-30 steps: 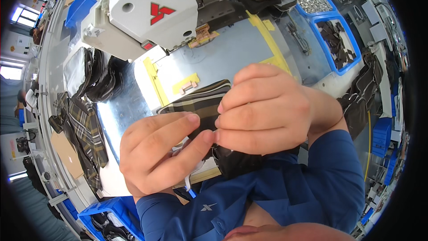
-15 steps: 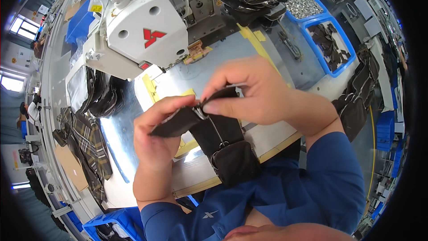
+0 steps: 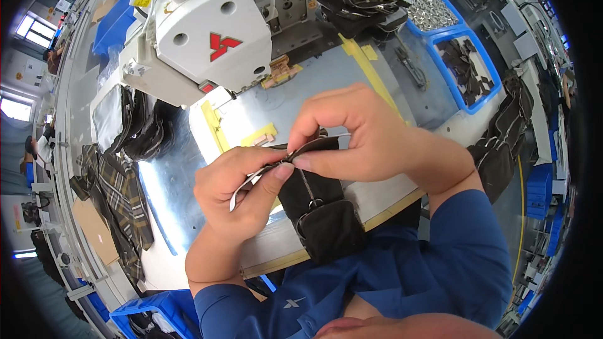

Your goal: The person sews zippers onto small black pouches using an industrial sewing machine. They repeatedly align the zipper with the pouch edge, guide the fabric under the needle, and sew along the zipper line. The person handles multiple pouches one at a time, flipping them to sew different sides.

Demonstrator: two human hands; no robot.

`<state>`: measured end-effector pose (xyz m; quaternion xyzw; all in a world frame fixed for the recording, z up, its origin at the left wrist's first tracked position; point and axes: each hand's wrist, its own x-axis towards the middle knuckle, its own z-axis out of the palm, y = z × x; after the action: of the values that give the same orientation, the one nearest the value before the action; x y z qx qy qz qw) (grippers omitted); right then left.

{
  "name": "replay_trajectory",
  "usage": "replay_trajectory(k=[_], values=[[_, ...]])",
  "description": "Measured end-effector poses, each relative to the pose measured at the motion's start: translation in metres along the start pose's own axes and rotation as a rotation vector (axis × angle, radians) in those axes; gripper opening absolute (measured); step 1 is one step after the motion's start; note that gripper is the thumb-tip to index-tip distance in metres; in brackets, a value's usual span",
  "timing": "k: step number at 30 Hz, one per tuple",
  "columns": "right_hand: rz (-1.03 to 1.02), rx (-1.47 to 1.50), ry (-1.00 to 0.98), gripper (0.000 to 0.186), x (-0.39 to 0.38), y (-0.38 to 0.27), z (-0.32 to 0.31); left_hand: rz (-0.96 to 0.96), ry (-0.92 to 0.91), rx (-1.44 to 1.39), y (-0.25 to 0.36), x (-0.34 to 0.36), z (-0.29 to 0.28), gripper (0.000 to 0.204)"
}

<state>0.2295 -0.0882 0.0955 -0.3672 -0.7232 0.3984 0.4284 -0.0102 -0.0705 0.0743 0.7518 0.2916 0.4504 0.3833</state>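
Note:
My left hand (image 3: 235, 191) and my right hand (image 3: 355, 138) are closed in pinches on the edge of a dark fabric piece (image 3: 314, 145) above the worktable's front edge, their thumb tips almost meeting at its middle. A white strip (image 3: 239, 189) sticks out along my left fingers. A black zipped pouch (image 3: 330, 229) hangs below my hands, with a metal zipper line running down to it. What exactly sits between my fingertips is too small to make out. A steel plate with yellow tape (image 3: 369, 66) lies beyond my hands.
A white sewing machine (image 3: 188, 37) stands ahead. Stacks of pouches sit at left (image 3: 113, 122) and back (image 3: 358, 0). Blue trays hold metal rings (image 3: 427, 9) and dark pieces (image 3: 465, 69). Plaid fabric (image 3: 110, 204) lies left, dark bags (image 3: 499, 147) right, a blue crate (image 3: 141, 311) low left.
Since one second ago the fabric has been turned, showing the zipper and hanging pouch. Since half a second ago my left thumb has come up to the middle and the white strip has appeared.

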Motion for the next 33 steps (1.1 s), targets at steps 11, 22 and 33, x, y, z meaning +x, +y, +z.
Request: replay_trajectory(k=[11, 22, 33], values=[[-0.305, -0.272, -0.010, 0.023, 0.000, -0.008, -0.004, 0.181, -0.034, 0.136, -0.006, -0.002, 0.010, 0.024], [-0.514, -0.550, 0.056, 0.016, -0.001, 0.005, 0.002, 0.264, -0.047, 0.286, -0.020, 0.003, 0.017, 0.030], [0.160, 0.170, 0.101, 0.017, 0.015, 0.050, -0.005, -0.448, 0.113, -0.142, -0.032, 0.015, 0.030, 0.018]])
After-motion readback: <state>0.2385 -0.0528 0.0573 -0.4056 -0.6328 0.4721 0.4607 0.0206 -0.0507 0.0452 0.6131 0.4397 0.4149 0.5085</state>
